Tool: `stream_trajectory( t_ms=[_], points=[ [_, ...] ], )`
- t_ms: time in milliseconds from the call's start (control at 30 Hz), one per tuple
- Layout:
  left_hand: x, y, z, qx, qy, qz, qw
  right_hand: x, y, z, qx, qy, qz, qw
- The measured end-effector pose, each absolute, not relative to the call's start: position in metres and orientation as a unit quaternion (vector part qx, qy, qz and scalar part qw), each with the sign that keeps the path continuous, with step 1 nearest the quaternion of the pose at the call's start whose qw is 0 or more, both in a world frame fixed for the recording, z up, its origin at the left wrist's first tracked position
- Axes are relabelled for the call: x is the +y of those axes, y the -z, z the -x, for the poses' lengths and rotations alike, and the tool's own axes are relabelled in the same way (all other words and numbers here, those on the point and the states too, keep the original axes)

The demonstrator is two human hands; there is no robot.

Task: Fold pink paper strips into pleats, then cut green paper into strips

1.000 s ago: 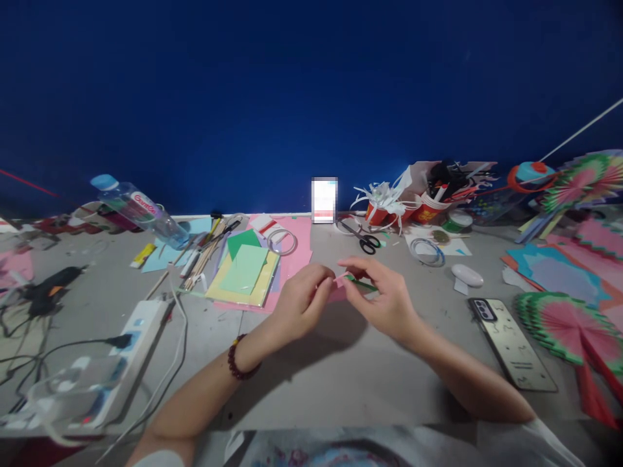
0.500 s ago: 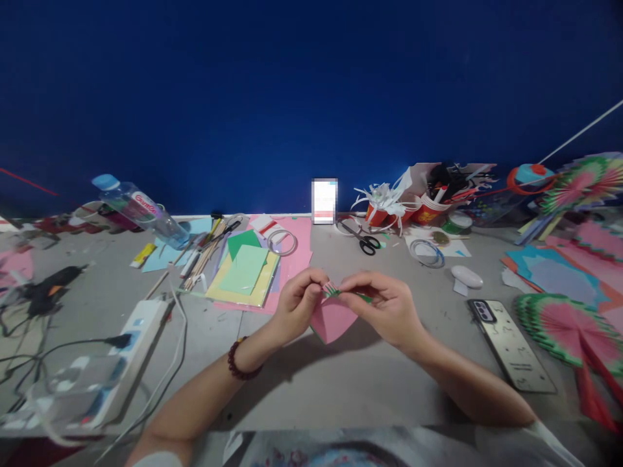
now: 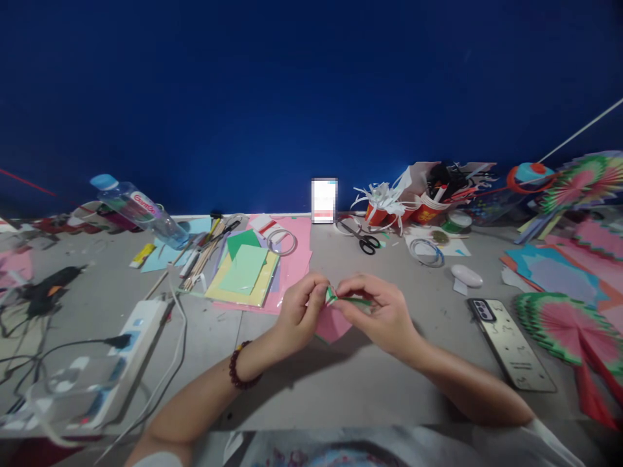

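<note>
A folded pink-and-green paper sheet [image 3: 335, 325] is held above the grey tabletop [image 3: 302, 395], pinched between thumb and fingers of the left hand [image 3: 302, 311] and of the right hand [image 3: 382, 308]. Black-handled scissors [image 3: 361, 237] are seen lying beyond.

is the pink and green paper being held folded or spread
Partly folded: the pink and green paper shows a narrow fold between the left hand and right hand, while a broader pink part spreads below.

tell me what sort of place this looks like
Probably a paper-craft workspace: a stack of coloured paper, black-handled scissors and a pleated pink-and-green fan lie on the grey table.
</note>
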State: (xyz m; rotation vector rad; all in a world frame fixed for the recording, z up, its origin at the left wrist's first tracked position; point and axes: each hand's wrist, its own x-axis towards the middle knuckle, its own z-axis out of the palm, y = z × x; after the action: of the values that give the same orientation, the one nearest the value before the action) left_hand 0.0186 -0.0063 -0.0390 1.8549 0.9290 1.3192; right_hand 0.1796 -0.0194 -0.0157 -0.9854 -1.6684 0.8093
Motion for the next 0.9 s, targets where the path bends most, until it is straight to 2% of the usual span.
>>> stream_trajectory(
  t_ms=[467, 900],
  points=[
    [-0.005, 0.042, -0.019, 0.331, -0.444, -0.695, 0.459, -0.009, 0.022, -0.184, -0.674, -0.383, 0.364, 0.516],
    [-0.006, 0.048, -0.019, 0.318, -0.456, -0.665, 0.498, -0.010, 0.019, -0.181, -0.610, -0.493, 0.366, 0.501]
  ],
)
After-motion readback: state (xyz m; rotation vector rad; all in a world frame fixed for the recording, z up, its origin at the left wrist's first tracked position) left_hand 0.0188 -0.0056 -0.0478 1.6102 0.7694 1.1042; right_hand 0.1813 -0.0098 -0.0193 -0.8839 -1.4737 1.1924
